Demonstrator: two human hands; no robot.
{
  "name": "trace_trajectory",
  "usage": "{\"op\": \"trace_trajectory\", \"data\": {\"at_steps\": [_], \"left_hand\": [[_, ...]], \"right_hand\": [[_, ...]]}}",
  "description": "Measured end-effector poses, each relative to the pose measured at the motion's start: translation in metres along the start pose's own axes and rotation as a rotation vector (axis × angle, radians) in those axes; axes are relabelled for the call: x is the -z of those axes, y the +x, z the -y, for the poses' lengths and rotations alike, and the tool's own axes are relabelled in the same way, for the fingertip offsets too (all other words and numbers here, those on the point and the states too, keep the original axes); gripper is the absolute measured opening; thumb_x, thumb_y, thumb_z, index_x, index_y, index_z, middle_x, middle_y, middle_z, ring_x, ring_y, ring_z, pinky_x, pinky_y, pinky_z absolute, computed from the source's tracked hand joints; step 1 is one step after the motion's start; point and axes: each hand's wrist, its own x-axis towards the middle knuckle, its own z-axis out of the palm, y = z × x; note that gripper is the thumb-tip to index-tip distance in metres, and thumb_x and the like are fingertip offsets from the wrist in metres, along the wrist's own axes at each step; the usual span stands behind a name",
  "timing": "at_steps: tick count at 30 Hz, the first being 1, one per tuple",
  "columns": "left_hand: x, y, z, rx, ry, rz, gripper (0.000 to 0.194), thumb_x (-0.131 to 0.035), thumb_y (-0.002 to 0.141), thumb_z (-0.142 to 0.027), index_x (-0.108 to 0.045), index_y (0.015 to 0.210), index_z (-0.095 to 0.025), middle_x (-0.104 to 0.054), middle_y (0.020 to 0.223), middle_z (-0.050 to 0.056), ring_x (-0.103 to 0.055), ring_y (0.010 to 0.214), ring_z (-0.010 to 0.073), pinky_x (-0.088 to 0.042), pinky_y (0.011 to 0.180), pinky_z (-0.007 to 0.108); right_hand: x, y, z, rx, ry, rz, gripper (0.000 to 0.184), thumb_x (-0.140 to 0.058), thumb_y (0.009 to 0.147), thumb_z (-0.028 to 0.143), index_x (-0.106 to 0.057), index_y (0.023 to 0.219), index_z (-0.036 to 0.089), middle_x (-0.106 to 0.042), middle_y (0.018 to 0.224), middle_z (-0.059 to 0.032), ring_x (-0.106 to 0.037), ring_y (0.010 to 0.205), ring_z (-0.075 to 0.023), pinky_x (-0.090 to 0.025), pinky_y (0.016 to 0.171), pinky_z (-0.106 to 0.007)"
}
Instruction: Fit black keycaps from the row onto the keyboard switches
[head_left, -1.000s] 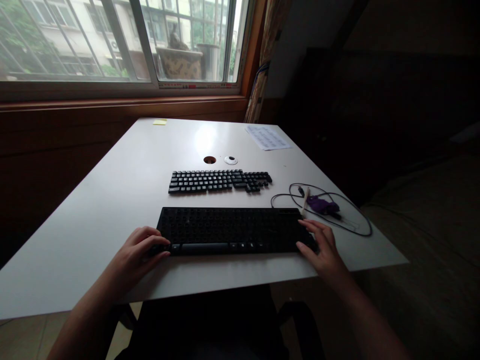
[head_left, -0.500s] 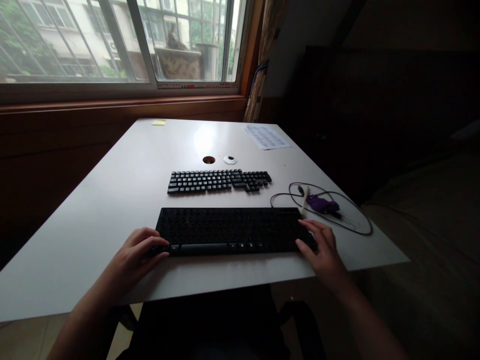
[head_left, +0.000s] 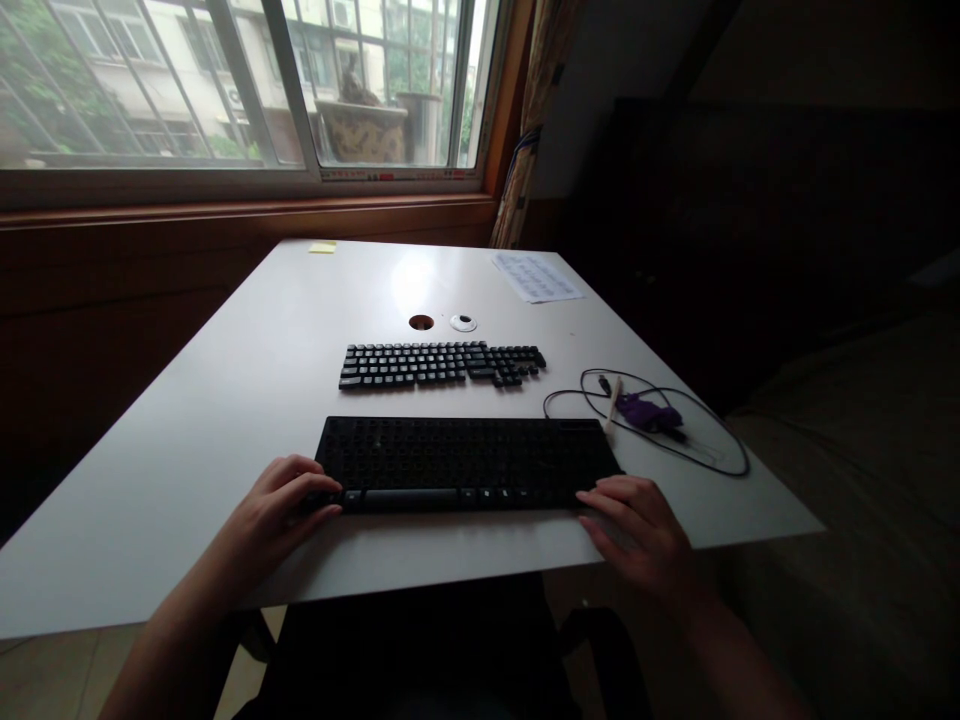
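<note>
A black keyboard [head_left: 465, 455] lies on the white table, most of its keycaps off; the space bar and several bottom-row keys are still fitted. My left hand [head_left: 289, 500] pinches its near left corner, fingertips on top and thumb at the front edge. At the near right corner, my right hand [head_left: 634, 525] has its fingertips on the keyboard and its thumb by the front edge, closed around that corner. Behind the keyboard, removed black keycaps [head_left: 412, 365] are laid out in rows like a keyboard layout.
To the right lie a looped black cable [head_left: 739, 440], a purple cloth-like item [head_left: 649, 410] and a pale stick [head_left: 613, 400]. Farther back are a round hole [head_left: 421, 322], its white cover [head_left: 463, 323], printed papers [head_left: 538, 277] and yellow sticky notes [head_left: 322, 247]. The table [head_left: 187, 420] ends close before me.
My right hand has slid from the keyboard's right side down to its near right corner. The left hand keeps its hold. Keyboard and keycaps stay in place; the view shifts slightly.
</note>
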Motion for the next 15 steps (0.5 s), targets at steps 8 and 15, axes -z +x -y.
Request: {"op": "trace_trajectory", "data": {"at_steps": [8, 15], "left_hand": [[-0.003, -0.001, 0.002, -0.024, 0.014, -0.014, 0.020, -0.067, 0.095, -0.043, -0.072, 0.105, -0.026, -0.062, 0.106, 0.006, -0.064, 0.095, 0.0211, -0.059, 0.081, 0.033], [-0.005, 0.000, 0.004, -0.024, 0.016, -0.009, 0.020, -0.067, 0.095, -0.042, -0.072, 0.106, -0.026, -0.062, 0.106, 0.007, -0.064, 0.096, 0.0211, -0.059, 0.081, 0.033]], "right_hand": [[0.002, 0.010, -0.018, -0.006, 0.024, 0.051, 0.046, -0.070, 0.091, 0.015, -0.062, 0.131, 0.034, -0.066, 0.107, -0.0061, -0.063, 0.101, -0.0260, -0.056, 0.089, -0.048], [0.001, 0.014, -0.020, -0.020, 0.021, -0.005, 0.036, -0.070, 0.090, 0.015, -0.067, 0.122, 0.030, -0.070, 0.103, -0.0052, -0.065, 0.100, -0.0254, -0.056, 0.090, -0.045]]}}
